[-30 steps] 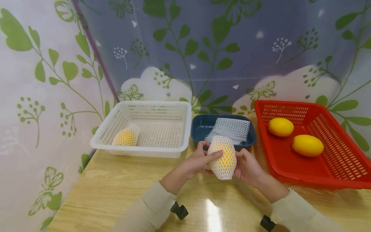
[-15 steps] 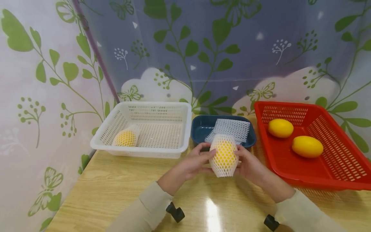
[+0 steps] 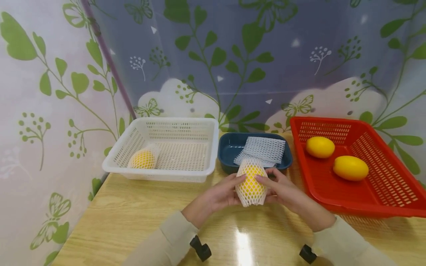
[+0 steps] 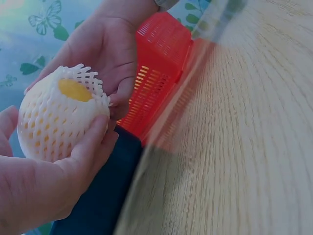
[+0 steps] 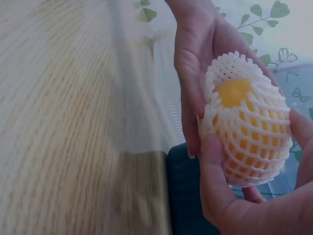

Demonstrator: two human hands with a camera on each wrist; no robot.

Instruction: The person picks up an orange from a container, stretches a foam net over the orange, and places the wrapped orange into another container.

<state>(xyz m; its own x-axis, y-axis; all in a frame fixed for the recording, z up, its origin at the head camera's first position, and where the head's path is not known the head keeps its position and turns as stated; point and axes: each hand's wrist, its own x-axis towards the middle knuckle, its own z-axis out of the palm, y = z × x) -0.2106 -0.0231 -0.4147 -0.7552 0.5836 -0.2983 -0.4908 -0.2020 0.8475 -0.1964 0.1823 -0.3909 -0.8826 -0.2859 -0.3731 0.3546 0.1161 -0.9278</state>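
Between both hands, above the table's near side, is a yellow oval fruit (image 3: 252, 184) in a white foam net sleeve. My left hand (image 3: 222, 193) grips it from the left with the thumb across the netting. From the other side my right hand (image 3: 283, 190) holds it, its thumb also on the net. In the left wrist view, bare yellow skin of the fruit (image 4: 73, 90) shows through the sleeve's open end. The right wrist view shows the net cells stretched around the fruit (image 5: 254, 142). The fingers behind it are partly hidden in the head view.
A white basket (image 3: 209, 171) at left holds one netted yellow fruit (image 3: 143, 159). Behind the hands, a dark blue tray (image 3: 227, 147) contains flat white foam nets (image 3: 266, 147). At right stands a red basket (image 3: 319, 184) with two bare yellow fruits (image 3: 350, 168). A patterned cloth hangs behind.
The netted fruit has shifted slightly, rising and then coming lower again in the hands. The right thumb has come round onto the front of the net. Baskets and tray stay put.
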